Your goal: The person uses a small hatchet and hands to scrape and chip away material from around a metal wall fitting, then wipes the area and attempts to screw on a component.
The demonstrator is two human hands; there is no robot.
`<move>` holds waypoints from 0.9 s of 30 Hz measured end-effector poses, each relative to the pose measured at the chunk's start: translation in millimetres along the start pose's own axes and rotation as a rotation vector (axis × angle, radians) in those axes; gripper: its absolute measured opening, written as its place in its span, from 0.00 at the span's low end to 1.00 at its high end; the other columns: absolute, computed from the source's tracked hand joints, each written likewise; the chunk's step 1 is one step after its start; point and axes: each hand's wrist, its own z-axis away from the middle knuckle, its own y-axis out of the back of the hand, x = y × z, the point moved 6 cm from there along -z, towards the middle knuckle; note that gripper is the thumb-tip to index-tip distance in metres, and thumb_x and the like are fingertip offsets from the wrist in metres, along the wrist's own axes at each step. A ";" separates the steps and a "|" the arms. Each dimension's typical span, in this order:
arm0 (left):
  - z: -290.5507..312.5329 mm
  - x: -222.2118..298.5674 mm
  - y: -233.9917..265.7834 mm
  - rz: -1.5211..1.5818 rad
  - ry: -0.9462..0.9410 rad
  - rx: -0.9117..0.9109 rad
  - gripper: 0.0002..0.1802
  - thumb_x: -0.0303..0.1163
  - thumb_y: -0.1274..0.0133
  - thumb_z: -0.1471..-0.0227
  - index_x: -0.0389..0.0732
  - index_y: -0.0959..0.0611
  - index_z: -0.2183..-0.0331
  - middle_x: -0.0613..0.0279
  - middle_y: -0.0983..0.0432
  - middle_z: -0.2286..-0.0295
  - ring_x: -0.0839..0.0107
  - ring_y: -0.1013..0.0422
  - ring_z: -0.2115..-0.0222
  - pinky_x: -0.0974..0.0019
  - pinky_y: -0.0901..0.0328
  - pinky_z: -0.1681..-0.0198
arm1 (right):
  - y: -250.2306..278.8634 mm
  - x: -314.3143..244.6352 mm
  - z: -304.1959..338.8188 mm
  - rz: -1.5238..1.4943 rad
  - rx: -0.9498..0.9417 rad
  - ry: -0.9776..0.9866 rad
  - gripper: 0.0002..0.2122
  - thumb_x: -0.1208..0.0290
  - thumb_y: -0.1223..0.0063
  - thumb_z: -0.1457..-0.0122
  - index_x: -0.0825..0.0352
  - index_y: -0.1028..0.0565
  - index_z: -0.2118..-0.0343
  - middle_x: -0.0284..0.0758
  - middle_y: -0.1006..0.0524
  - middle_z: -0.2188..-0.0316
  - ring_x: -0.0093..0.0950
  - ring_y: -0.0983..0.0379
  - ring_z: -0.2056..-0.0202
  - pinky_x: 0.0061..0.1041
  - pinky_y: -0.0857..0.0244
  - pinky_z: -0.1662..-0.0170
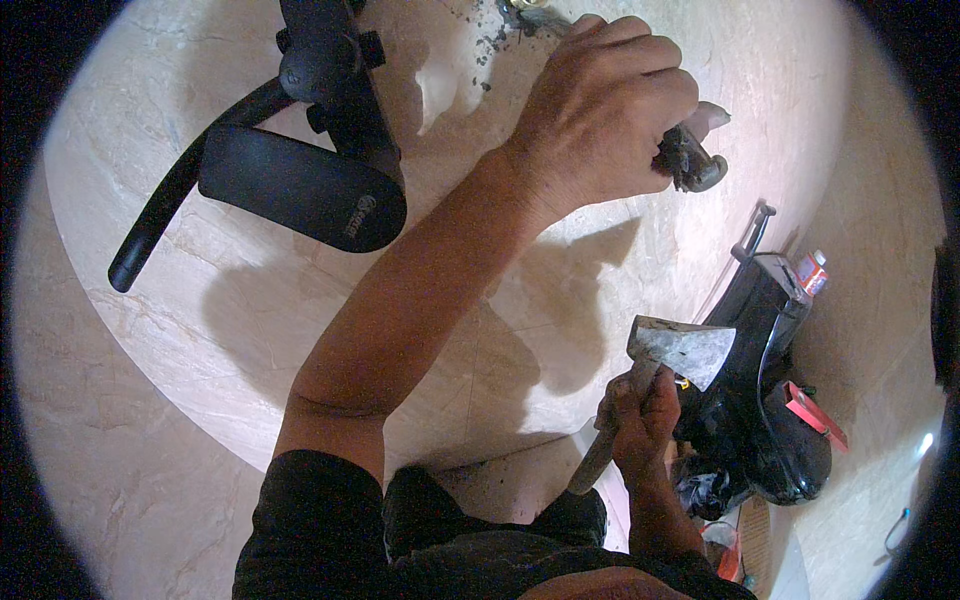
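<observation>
My left hand (pixel 610 115) is raised over the pale marbled floor, closed around a dark, grimy piece (pixel 695 162) with a rounded greyish end. Most of that piece is hidden by my fingers, so its kind is unclear. Lower down, near my body, my right hand (pixel 642 415) grips a hatchet by its handle (pixel 600 455), close under the head. The grey, worn hatchet head (pixel 685 350) points up, its broad edge toward the right. The two hands are well apart, and the hatchet does not touch the dark piece.
At the upper left stands a black device with a flat pad (pixel 300 185) and a long curved bar (pixel 190 185). Dark crumbs (pixel 488 50) are scattered at the top. On the right sit a shiny black case (pixel 795 440), a red-and-white container (pixel 812 270) and a red flat object (pixel 815 415).
</observation>
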 end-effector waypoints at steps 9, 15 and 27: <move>5.2 -5.2 -0.5 -0.041 0.011 0.071 0.15 0.36 0.30 0.61 0.46 0.23 0.83 0.64 0.28 0.78 0.61 0.29 0.71 0.54 0.38 0.65 | -27.1 -75.7 -40.4 -0.129 0.044 0.335 0.12 0.63 0.58 0.29 0.69 0.33 0.56 0.38 0.28 0.77 0.25 0.32 0.82 0.27 0.32 0.79; 0.7 -5.7 -5.6 -0.083 0.032 0.124 0.15 0.37 0.32 0.58 0.46 0.22 0.83 0.64 0.28 0.79 0.61 0.29 0.71 0.52 0.38 0.65 | -41.4 -137.7 -75.8 0.133 0.068 0.838 0.15 0.63 0.61 0.27 0.73 0.34 0.52 0.37 0.29 0.74 0.23 0.34 0.82 0.23 0.35 0.81; 6.9 -5.9 -1.7 -0.035 0.025 0.087 0.12 0.34 0.31 0.63 0.47 0.21 0.81 0.65 0.28 0.78 0.61 0.28 0.71 0.54 0.37 0.64 | -45.8 -152.2 -74.3 0.152 0.141 0.848 0.10 0.69 0.60 0.29 0.70 0.32 0.65 0.34 0.31 0.82 0.24 0.36 0.83 0.23 0.41 0.80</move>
